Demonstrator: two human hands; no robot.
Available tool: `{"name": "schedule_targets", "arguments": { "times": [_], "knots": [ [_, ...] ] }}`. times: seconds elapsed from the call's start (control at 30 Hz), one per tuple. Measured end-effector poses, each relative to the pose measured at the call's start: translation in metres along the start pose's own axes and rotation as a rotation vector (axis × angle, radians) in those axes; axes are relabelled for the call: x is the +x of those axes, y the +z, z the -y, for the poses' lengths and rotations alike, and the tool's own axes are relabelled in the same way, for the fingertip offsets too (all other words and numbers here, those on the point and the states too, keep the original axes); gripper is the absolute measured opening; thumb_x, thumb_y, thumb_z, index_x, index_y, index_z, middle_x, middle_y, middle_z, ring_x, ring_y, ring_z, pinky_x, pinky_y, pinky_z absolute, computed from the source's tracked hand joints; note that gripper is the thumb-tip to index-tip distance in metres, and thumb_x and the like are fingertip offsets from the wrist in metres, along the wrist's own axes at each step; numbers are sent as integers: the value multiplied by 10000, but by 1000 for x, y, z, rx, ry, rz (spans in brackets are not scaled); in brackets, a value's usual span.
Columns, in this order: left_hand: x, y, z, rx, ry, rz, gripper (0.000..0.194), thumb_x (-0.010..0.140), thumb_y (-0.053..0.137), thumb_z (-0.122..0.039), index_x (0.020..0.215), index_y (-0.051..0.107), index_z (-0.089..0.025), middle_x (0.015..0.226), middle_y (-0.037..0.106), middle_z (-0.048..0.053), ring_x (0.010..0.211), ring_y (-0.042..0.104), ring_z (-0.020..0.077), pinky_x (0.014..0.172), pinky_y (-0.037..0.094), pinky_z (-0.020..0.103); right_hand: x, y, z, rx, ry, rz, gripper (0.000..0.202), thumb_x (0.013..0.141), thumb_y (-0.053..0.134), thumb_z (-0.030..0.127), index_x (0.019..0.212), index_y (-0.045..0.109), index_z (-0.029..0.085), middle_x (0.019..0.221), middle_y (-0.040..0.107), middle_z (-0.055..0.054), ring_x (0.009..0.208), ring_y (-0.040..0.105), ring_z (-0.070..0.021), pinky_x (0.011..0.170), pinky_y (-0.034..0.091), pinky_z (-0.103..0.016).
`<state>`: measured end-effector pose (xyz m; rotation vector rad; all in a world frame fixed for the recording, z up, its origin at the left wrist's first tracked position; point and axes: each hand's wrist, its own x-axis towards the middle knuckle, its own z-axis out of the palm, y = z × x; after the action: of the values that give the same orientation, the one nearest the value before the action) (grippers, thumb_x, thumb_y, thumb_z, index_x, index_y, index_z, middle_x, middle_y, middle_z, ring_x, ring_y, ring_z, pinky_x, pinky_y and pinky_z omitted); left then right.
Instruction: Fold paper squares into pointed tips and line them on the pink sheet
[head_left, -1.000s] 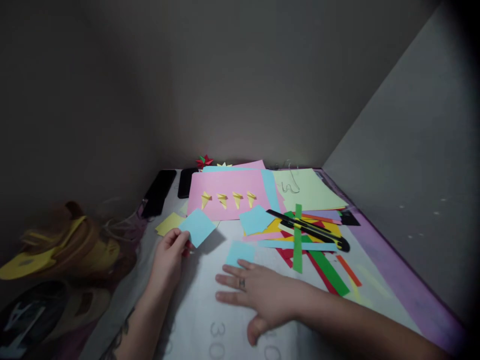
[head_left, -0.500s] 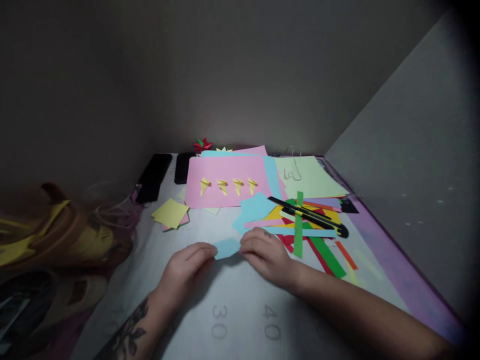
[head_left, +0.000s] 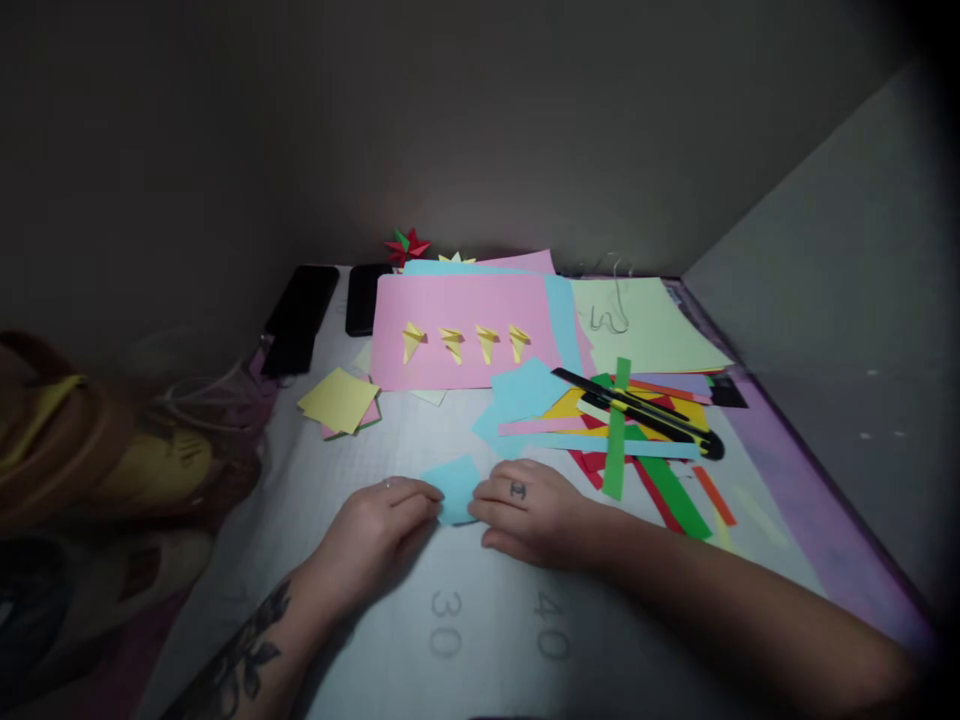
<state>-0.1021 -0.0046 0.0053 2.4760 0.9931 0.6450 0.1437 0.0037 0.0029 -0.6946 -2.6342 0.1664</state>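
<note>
A small light-blue piece of paper (head_left: 456, 490) lies between my hands, low over the white numbered mat (head_left: 495, 610). My left hand (head_left: 384, 525) pinches its left edge with the fingertips. On the right edge, the bent fingers of my right hand (head_left: 529, 510) close on the paper, hiding that side. Just beyond are loose light-blue sheets (head_left: 529, 390). Farther back, several folded yellow paper pieces (head_left: 451, 343) stand in a row on a pink sheet (head_left: 465, 295).
Black utility knives (head_left: 637, 410) lie across coloured paper strips (head_left: 664, 485) at the right. A stack of yellow squares (head_left: 339, 400) sits at the left, with dark phones (head_left: 304, 300) behind. A red and green paper star (head_left: 407, 245) stands by the wall. Brown bags (head_left: 105, 460) crowd the left side.
The blue paper has come down flatter toward the mat, and more of its face shows. Both hands have lowered with it. The camera view has tilted, shifting the background upward.
</note>
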Motion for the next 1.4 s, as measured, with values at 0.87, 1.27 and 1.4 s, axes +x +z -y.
{"name": "schedule_targets", "arguments": {
  "times": [0.87, 1.27, 1.4],
  "knots": [
    [19, -1, -23, 14, -489, 86, 306, 889, 455, -274, 622, 582, -192, 682, 596, 26, 705, 551, 185, 641, 396, 301, 25, 11, 2, 30, 609, 311, 183, 928, 491, 269, 839, 616, 169, 832, 666, -51, 783, 586, -195, 610, 313, -296],
    [22, 8, -23, 201, -578, 45, 240, 861, 495, -262, 664, 610, -190, 697, 622, 41, 709, 582, 204, 609, 375, 307, 30, 7, 6, 14, 750, 326, 132, 894, 487, 247, 842, 589, 182, 792, 671, -40, 733, 601, -196, 552, 244, -300],
    [23, 9, -23, 223, -595, 60, 244, 867, 491, -267, 667, 611, -194, 708, 628, 41, 717, 587, 206, 593, 359, 303, 32, 9, 6, -30, 765, 336, 138, 892, 480, 246, 835, 587, 180, 788, 673, -46, 727, 599, -198, 544, 241, -301]
  ]
}}
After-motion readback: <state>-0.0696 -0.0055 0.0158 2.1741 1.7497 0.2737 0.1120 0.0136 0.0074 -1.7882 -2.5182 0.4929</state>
